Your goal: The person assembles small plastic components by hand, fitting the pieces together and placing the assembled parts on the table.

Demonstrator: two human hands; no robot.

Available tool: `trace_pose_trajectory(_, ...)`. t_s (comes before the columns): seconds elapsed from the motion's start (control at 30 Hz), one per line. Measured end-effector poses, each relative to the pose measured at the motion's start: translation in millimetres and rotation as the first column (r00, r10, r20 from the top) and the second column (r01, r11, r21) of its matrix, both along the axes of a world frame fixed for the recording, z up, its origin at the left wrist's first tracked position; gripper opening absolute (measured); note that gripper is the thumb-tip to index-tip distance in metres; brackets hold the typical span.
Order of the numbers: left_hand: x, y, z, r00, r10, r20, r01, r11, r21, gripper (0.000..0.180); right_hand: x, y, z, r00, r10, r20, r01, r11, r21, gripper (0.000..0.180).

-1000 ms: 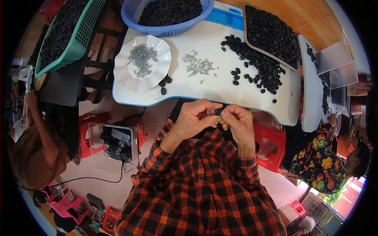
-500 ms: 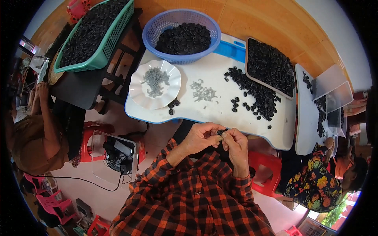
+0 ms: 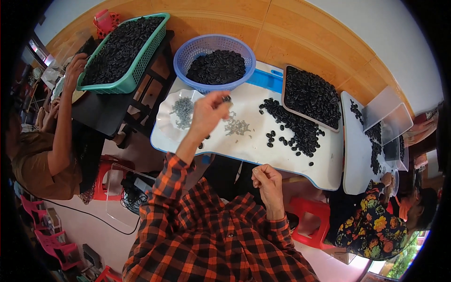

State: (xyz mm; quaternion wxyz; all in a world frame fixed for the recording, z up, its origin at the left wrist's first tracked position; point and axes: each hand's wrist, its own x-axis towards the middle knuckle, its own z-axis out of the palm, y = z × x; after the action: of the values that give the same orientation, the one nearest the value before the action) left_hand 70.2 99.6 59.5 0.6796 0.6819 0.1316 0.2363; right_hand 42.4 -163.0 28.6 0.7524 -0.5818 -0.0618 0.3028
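Observation:
My left hand (image 3: 208,114) is raised over the white table (image 3: 277,155), its thumb and fingers closed on a small black oval piece (image 3: 227,99). It hangs just short of the blue-purple basket (image 3: 179,69), which holds a heap of like pieces. Beneath the hand lie small grey bits (image 3: 237,126), and beside it is a scalloped white plate (image 3: 164,128) with more grey bits (image 3: 182,113). In front of my body, off the table edge, my right hand (image 3: 268,184) is closed with thumb against fingers; what it pinches, if anything, is hidden.
Loose black pieces (image 3: 298,129) spread beside a tray (image 3: 283,88) full of them. A green basket (image 3: 124,87) of black pieces stands at the left, where a co-worker's hand (image 3: 75,70) reaches its rim. Another person in a flowered sleeve (image 3: 373,218) works at the right.
My two hands were together at the table edge around a black piece. Now they are apart: the left has carried it up and forward, while the right stays low.

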Motion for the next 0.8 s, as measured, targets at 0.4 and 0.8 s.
trace_pose_trajectory(0.4,-7.5,-16.7,-37.2,0.957,0.285,0.042,-0.285,0.958,-0.024,0.031,-6.7,-9.3,-4.7,0.999,-0.025,0.02,0.027,0.993,-0.111,0.013)
trace_pose_trajectory(0.8,-81.4,-128.9,-98.8,0.957,-0.233,-0.17,0.201,0.962,-0.183,0.022,29.0,-25.1,-23.7,0.667,-0.012,0.745,0.46,0.793,-0.399,0.017)
